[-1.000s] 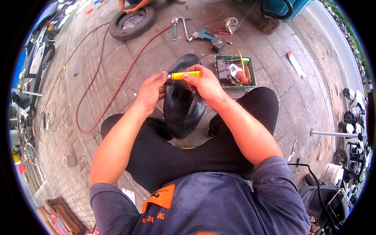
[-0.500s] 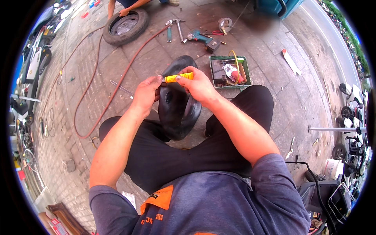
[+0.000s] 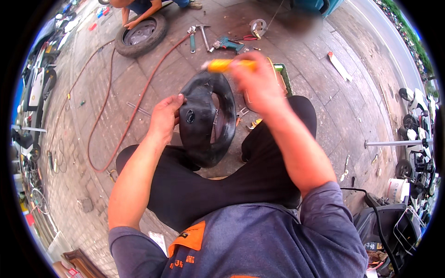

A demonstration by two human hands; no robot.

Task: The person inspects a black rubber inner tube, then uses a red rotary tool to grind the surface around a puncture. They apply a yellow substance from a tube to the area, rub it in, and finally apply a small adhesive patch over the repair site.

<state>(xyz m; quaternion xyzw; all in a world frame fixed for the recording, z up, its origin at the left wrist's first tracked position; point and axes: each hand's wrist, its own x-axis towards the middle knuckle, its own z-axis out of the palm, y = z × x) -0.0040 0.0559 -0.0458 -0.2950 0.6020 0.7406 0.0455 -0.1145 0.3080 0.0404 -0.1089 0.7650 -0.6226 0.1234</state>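
Observation:
A black rubber inner tube [image 3: 198, 135] stands between my knees, folded round into a loop, with a round dark patch on its left side. My left hand [image 3: 163, 117] is closed on the tube's upper left edge, thumb on top. Above the tube's far end, my right hand [image 3: 263, 88] is lifted and smeared by motion. It is wrapped round a small yellow squeeze tube [image 3: 221, 66], whose nozzle end points left. The squeeze tube is apart from the rubber.
A person crouches at the far left with hands on a wheel [image 3: 139, 34]. A red hose [image 3: 147, 85] curves along the left. Ahead lie a hammer [image 3: 203, 37], a wrench [image 3: 192, 42] and a cordless drill [image 3: 227, 44]. My right hand partly hides a green tool crate [image 3: 286, 79].
My right hand has moved up and to the right with the yellow squeeze tube, away from my left hand. My left hand has come down onto the inner tube's edge.

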